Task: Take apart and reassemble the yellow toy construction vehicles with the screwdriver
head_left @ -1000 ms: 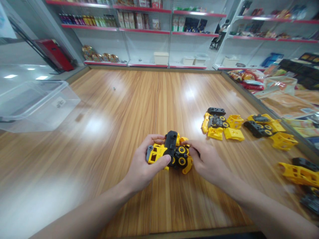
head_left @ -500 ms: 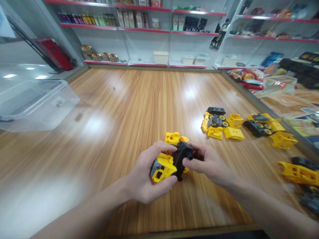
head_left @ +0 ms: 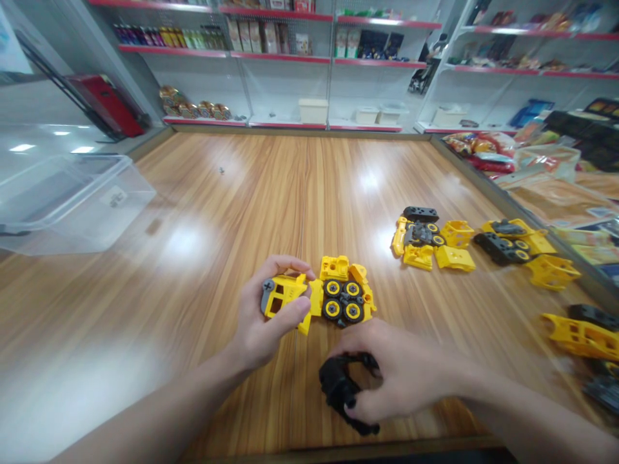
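Observation:
My left hand [head_left: 264, 322] is closed around a yellow toy truck cab [head_left: 283, 293] with window openings and a grey end piece bearing a cross-shaped screw head. Nearer the table's front edge, my right hand [head_left: 391, 367] grips a black plastic part [head_left: 338, 383] with a curved outline and a short round stub. Whether this part touches the table I cannot tell. Between and beyond the hands lie several black wheels [head_left: 343, 299] with yellow hubs, bunched together. Yellow toy parts [head_left: 334, 266] surround them, one flat yellow piece [head_left: 316, 298] right beside the held cab.
More yellow and black toy parts [head_left: 420, 238] lie in groups along the right side, including a yellow frame [head_left: 583, 334] near the right edge. A clear plastic bin [head_left: 72, 212] stands at the left. A tiny object [head_left: 221, 170] rests far back. Stocked shelves [head_left: 280, 59] stand behind the table.
The black part has come away from the yellow cab and moved toward me in my right hand. My left hand has shifted left with the cab, uncovering the wheels.

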`<move>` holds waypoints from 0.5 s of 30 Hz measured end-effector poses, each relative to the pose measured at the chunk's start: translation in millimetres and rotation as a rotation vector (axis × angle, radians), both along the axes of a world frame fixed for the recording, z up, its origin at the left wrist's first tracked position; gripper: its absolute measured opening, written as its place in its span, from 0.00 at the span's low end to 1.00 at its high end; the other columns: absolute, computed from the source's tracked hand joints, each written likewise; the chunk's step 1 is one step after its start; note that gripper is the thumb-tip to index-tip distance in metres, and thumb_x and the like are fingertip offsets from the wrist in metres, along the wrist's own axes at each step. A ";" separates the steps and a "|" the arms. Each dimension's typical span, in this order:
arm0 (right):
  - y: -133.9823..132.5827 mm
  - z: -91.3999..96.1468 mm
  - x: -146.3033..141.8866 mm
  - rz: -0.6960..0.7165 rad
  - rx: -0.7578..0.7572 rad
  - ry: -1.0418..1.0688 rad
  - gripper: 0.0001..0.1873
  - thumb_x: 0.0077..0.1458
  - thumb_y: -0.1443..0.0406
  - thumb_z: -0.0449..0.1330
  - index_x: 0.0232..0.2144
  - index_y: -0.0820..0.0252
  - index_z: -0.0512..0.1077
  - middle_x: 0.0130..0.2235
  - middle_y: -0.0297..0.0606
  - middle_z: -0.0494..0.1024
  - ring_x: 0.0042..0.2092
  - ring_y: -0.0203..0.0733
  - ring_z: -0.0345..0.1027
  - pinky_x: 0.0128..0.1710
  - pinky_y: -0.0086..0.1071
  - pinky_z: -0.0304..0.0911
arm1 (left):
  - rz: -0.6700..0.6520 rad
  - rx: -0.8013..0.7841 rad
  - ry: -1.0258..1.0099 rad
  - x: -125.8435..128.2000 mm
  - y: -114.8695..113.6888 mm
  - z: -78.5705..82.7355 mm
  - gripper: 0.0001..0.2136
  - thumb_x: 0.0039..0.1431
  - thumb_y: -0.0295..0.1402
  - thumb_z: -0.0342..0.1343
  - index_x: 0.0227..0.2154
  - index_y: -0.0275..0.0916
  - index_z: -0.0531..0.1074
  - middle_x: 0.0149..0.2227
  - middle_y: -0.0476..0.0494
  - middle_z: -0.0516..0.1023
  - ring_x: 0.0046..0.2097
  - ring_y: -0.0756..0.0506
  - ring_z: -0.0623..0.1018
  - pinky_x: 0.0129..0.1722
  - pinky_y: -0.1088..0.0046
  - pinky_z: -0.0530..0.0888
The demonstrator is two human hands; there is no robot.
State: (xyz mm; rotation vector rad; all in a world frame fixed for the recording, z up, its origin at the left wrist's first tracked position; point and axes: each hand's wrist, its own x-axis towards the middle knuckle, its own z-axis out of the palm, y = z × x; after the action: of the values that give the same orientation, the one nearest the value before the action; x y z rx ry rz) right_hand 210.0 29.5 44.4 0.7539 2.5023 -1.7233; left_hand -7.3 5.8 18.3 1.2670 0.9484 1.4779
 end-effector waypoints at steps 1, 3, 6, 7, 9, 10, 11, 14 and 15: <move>-1.9 -0.9 -0.5 0.034 0.007 -0.031 0.07 0.48 0.63 0.64 0.29 0.62 0.74 0.24 0.27 0.68 0.25 0.29 0.59 0.22 0.23 0.52 | 0.001 -0.002 0.006 0.4 -0.3 0.5 0.16 0.53 0.36 0.61 0.44 0.39 0.69 0.42 0.40 0.73 0.31 0.48 0.72 0.31 0.69 0.71; -3.7 -2.0 -1.0 0.061 0.006 -0.071 0.06 0.50 0.63 0.62 0.30 0.62 0.73 0.24 0.27 0.68 0.25 0.29 0.59 0.22 0.23 0.52 | 0.006 -0.013 0.020 1.1 -0.9 1.1 0.16 0.53 0.36 0.61 0.44 0.39 0.69 0.42 0.40 0.74 0.31 0.48 0.72 0.30 0.70 0.71; -1.8 -1.7 -2.0 0.051 0.029 -0.075 0.05 0.51 0.65 0.60 0.30 0.62 0.72 0.24 0.27 0.67 0.25 0.30 0.59 0.23 0.23 0.53 | 0.024 -0.033 0.034 1.7 -1.3 1.1 0.17 0.52 0.37 0.61 0.44 0.39 0.69 0.41 0.40 0.74 0.31 0.48 0.72 0.30 0.70 0.71; -0.6 -1.6 -2.4 0.045 0.050 -0.068 0.04 0.52 0.66 0.60 0.29 0.62 0.72 0.25 0.28 0.67 0.25 0.30 0.59 0.24 0.24 0.53 | 0.028 -0.037 0.035 1.8 -1.3 0.9 0.17 0.52 0.38 0.61 0.44 0.40 0.69 0.41 0.41 0.74 0.31 0.48 0.72 0.30 0.70 0.71; 1.7 -2.3 -3.0 0.031 0.103 -0.050 0.04 0.52 0.66 0.59 0.29 0.62 0.72 0.25 0.29 0.68 0.26 0.31 0.60 0.25 0.24 0.53 | 0.030 -0.042 0.038 2.0 -1.2 0.7 0.17 0.52 0.38 0.61 0.44 0.39 0.69 0.41 0.41 0.74 0.31 0.48 0.72 0.30 0.70 0.70; 2.6 -3.0 -3.1 0.027 0.130 -0.041 0.04 0.52 0.67 0.59 0.28 0.62 0.71 0.25 0.29 0.68 0.27 0.32 0.60 0.25 0.25 0.54 | 0.028 -0.044 0.039 2.1 -1.2 0.7 0.17 0.53 0.38 0.61 0.44 0.39 0.69 0.41 0.41 0.74 0.31 0.48 0.72 0.30 0.70 0.70; 3.3 -3.8 -3.0 0.023 0.158 -0.036 0.03 0.52 0.67 0.59 0.28 0.62 0.71 0.25 0.29 0.68 0.27 0.32 0.61 0.26 0.25 0.54 | 0.025 -0.043 0.039 2.2 -1.1 0.8 0.16 0.53 0.38 0.61 0.44 0.39 0.69 0.41 0.41 0.74 0.32 0.48 0.72 0.30 0.70 0.70; 4.5 -6.3 -2.1 0.001 0.234 -0.031 0.04 0.53 0.70 0.57 0.28 0.62 0.72 0.25 0.30 0.71 0.27 0.32 0.63 0.27 0.25 0.55 | 0.022 -0.042 0.039 2.5 -1.1 1.2 0.16 0.53 0.37 0.61 0.44 0.40 0.69 0.41 0.41 0.73 0.32 0.48 0.72 0.30 0.70 0.70; 4.7 -6.9 -1.8 -0.014 0.259 -0.032 0.05 0.54 0.70 0.57 0.30 0.62 0.74 0.26 0.31 0.73 0.28 0.33 0.65 0.28 0.26 0.56 | 0.022 -0.041 0.040 2.6 -1.0 1.3 0.16 0.53 0.37 0.61 0.44 0.40 0.69 0.41 0.41 0.73 0.32 0.48 0.72 0.30 0.70 0.70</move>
State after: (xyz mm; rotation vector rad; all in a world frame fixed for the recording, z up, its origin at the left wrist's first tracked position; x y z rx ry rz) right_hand 208.2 34.2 37.5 0.8061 2.7368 -1.3940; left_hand -4.8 4.7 19.6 1.2646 1.0168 1.4475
